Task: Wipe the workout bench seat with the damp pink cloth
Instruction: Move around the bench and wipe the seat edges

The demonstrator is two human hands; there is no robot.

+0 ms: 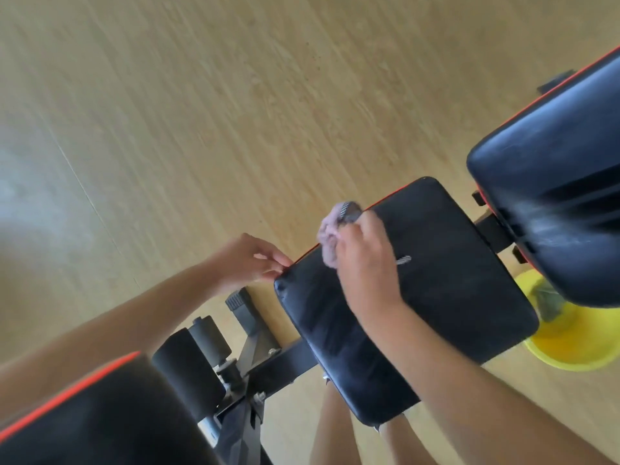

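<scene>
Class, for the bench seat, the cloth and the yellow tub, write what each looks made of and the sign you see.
Bench seat: likely vinyl or faux leather over padding; smooth black, faint sheen, rounded corners, red piping.
Cloth: soft pink fabric, perhaps microfibre; it bunches in the right hand.
Yellow tub: probably plastic; even bright colour, smooth rim.

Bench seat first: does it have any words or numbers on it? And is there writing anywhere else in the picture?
Nothing here can be read.
Seat: one small white striped mark, too blurred to tell if it is a logo or letters.
Pink cloth in the right hand: no writing shows.
Yellow bucket: no writing shows.
</scene>
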